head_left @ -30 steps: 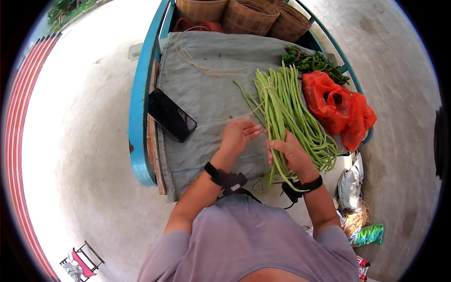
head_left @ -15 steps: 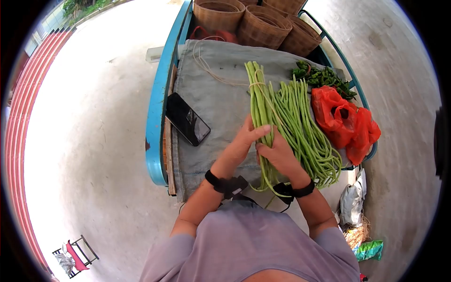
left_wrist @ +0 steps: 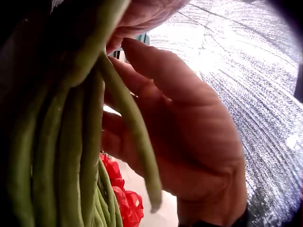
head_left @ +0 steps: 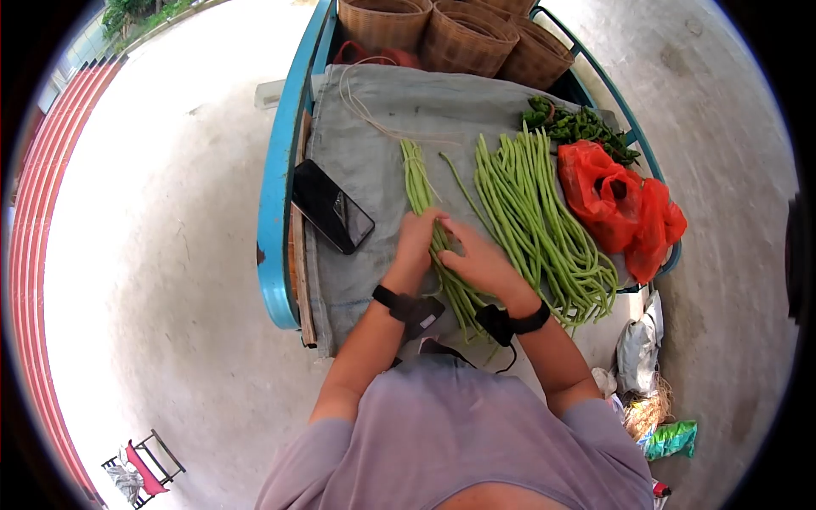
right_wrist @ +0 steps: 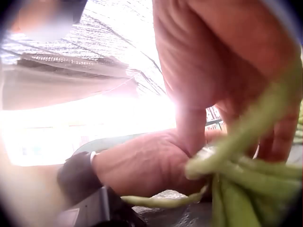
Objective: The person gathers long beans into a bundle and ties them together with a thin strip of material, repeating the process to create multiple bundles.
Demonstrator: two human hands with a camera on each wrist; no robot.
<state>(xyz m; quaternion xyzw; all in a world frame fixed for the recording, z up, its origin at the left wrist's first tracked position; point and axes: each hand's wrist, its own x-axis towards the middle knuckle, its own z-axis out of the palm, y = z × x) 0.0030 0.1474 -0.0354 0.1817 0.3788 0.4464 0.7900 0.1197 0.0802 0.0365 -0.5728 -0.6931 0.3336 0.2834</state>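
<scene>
A slim bundle of long green beans (head_left: 417, 174), bound near its top end, lies on the grey cloth at the centre. My left hand (head_left: 415, 242) grips this bundle below the binding. Close against it is my right hand (head_left: 480, 262), its fingertips reaching the left hand's fingers at the beans. In the left wrist view the right palm (left_wrist: 194, 127) faces the camera, thumb spread, with loose bean ends (left_wrist: 135, 127) hanging before it. The right wrist view shows the left hand (right_wrist: 147, 161) low behind the beans (right_wrist: 236, 184). A larger heap of long beans (head_left: 531, 212) lies to the right.
On the cloth (head_left: 374, 110) rest a black phone (head_left: 333, 206) at left and pale strips (head_left: 374, 123) farther back. Dark green peppers (head_left: 578, 132) and a red plastic bag (head_left: 608, 200) lie at right. Wicker baskets (head_left: 467, 38) stand behind. Blue rails (head_left: 285, 195) edge the cart.
The bundle was separated from the heap and moved left with both hands on it. The right hand has loosened from the beans, and its fingertips now meet the left hand.
</scene>
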